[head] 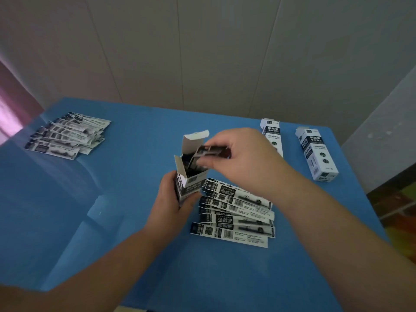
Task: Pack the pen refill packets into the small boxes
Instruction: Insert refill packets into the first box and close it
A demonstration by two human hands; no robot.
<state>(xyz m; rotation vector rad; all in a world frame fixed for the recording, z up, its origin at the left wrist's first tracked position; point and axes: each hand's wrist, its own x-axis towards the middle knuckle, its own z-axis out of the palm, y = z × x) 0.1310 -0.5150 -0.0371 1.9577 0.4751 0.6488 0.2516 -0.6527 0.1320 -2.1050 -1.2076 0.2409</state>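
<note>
The left hand [173, 199] grips a small box [191, 174] around its lower part and holds it upright above the blue table [112, 199], with the fingers curled round the sides. The top flap of the box stands open, and dark ends of packets show inside the mouth. The right hand [243, 158] comes from the right side and pinches a packet [213, 152] between thumb and fingers, right at the open mouth of the box; the end of the packet is at the opening, but how deep it sits I cannot tell. Just under the right wrist, beside the box, a fanned pile of packets [236, 212] lies flat on the table, touching and overlapping each other. Behind the right hand a second box [271, 136] lies on the table, partly hidden by the hand, and a third box [316, 152] lies to its right, close to the right edge of the table. At the far left a second pile of packets [67, 134] lies near the left edge, well apart from the hands. Between this pile and the left hand the table surface is bare, and the near part in front of the arms is bare too. The far edge of the table meets a pale panelled wall [202, 52].
</note>
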